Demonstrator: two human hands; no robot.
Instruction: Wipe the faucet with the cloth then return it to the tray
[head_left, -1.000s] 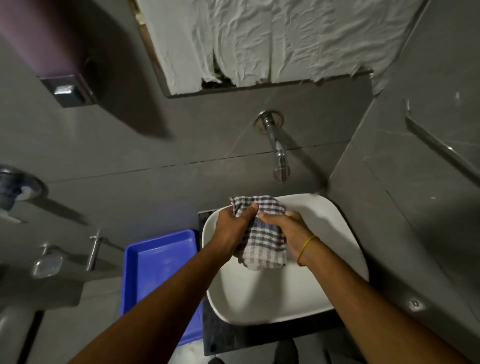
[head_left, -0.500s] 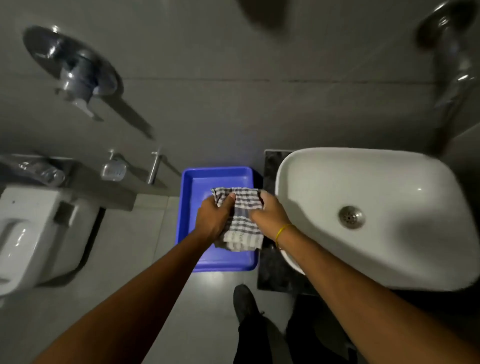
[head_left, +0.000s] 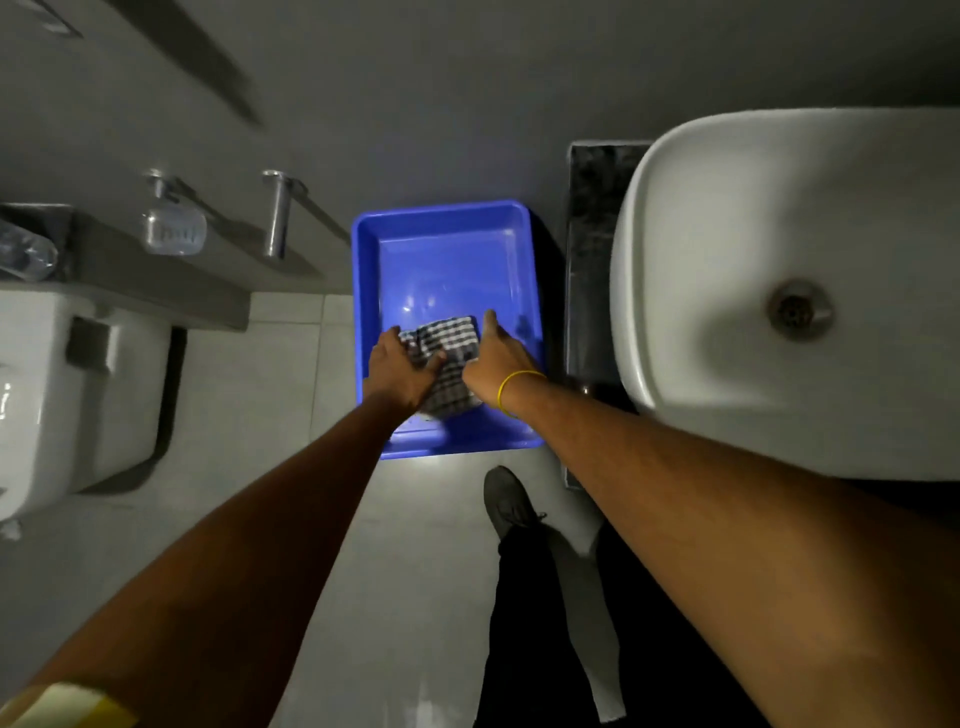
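Note:
A checked grey and white cloth (head_left: 450, 358) lies in the near part of the blue plastic tray (head_left: 447, 260) on the floor. My left hand (head_left: 397, 371) grips the cloth's left side. My right hand (head_left: 498, 366), with a yellow band on the wrist, holds its right side with the thumb stretched out. Both hands are down inside the tray. The faucet is out of view.
A white basin (head_left: 779, 291) on a dark stone counter (head_left: 592, 249) stands right of the tray. A white toilet (head_left: 57, 395) is at the left, below a ledge with a soap dish (head_left: 174, 228). My shoe (head_left: 506, 501) rests on the tiled floor behind the tray.
Both hands carried the cloth from over the basin leftward and down into the blue tray. The camera tilted down, so the faucet left the view.

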